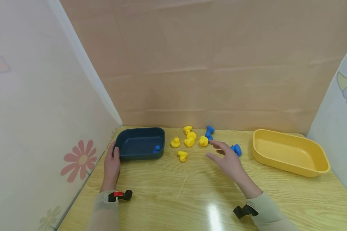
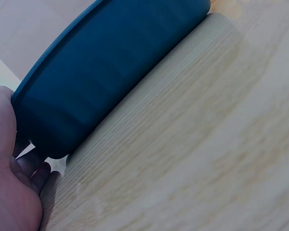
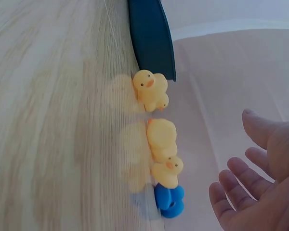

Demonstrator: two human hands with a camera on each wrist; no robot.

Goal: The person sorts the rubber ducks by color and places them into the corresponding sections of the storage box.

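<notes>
And the left hand (image 1: 112, 160) has hold of the dark blue, rounded-rectangular plastic bin (image 1: 138, 158) by its left end, thumb at the near corner! The bin sits flat at the worktop's (image 1: 150, 192) left, long axis running left to right, one small blue toy duck (image 1: 156, 149) inside at its right end. Over to the right hand (image 1: 226, 158): it hovers with nothing in it, thumb and fingertips wide apart, pointing far-left beside the loose blue toy ducks (image 1: 209, 137). The nearest yellow toy duck (image 1: 182, 156) has its head towards the person. Far right, the yellow plastic tray (image 1: 289, 154) lies slantwise.
</notes>
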